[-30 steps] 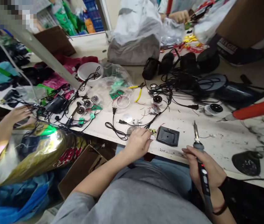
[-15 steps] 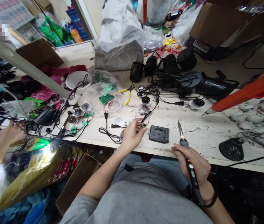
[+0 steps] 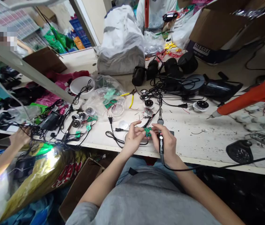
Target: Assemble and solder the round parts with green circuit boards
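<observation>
My left hand (image 3: 133,139) pinches a small green circuit board (image 3: 147,131) by its edges, above the table. My right hand (image 3: 167,144) grips a black soldering iron (image 3: 161,145) with its metal tip (image 3: 160,115) pointing up and away from me. The fingers of my right hand sit right beside the board. A black plastic plate (image 3: 172,133) lies mostly hidden behind my right hand. A black power cord with a plug (image 3: 110,119) lies left of my left hand.
A co-worker's hand (image 3: 19,137) reaches into tangled black cables at the table's left. Nearby lie yellow-handled pliers (image 3: 129,98), a plastic bag of green boards (image 3: 106,101), and a white bowl (image 3: 82,87). An orange-handled tool (image 3: 247,104) lies at right. Black lamp housings (image 3: 172,68) stand behind.
My right hand has moved left with the iron, to beside my left hand. My left hand has raised the green board from the table. The view has shifted slightly.
</observation>
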Available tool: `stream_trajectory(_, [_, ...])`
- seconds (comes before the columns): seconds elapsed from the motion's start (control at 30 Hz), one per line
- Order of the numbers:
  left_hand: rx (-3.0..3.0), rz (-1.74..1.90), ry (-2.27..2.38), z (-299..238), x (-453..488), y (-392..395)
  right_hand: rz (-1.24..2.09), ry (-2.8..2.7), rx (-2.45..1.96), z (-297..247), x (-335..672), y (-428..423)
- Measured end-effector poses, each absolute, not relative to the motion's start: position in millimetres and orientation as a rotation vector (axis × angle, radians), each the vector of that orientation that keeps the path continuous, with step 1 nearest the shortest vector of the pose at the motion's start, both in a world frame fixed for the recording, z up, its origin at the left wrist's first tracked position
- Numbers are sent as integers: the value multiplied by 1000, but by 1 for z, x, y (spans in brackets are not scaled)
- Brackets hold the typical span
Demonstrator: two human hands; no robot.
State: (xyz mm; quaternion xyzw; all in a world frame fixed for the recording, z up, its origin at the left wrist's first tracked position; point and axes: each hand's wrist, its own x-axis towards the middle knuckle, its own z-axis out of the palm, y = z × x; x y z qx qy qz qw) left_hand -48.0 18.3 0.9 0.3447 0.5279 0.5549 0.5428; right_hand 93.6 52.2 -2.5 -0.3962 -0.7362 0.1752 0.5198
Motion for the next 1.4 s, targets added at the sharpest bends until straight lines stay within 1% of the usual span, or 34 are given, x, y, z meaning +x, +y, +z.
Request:
stream_trajectory(0.1, [984,1296,1386,-1,-44,14,441,-1782,-956,-2,98,54])
stream_trajectory(0.2, [1298,1221,1549,-2,-38,8,483,-1819,-992,1,105,56])
stream_trajectory(0.27, [1527,1204,1579,-2,-36,6,517,-1834,-1009,4,110,57])
stream_trajectory(0.33, [1624,1223,1544,-2,-36,6,567,-1830,-1028,8,114,58])
stream_trajectory(0.53, [1132,1226,1204,6,-46,16,937,-1671,-1091,16,122,64])
stream_trajectory(0.67, [1074,1178,1088,14,-54,22,1038,-1606,-1065,14,119,68])
stream_trajectory(0.77, [947,1068,1094,19,-58,23,989,-1669,-1046,13,117,70])
stream_trajectory(0.83, [882,1029,1121,19,-60,24,860,-1738,-1044,15,120,69])
stream_trajectory(0.93, [860,1102,1156,17,-62,27,611,-1811,-1014,24,132,62])
stream_trajectory(1.03, [869,1186,1178,13,-63,29,492,-1859,-903,32,147,46])
stream_trajectory(1.23, [892,1234,1213,14,-62,32,602,-1869,-757,24,155,9])
stream_trajectory(1.4, [802,1187,1270,17,-61,31,627,-1819,-770,16,146,6])
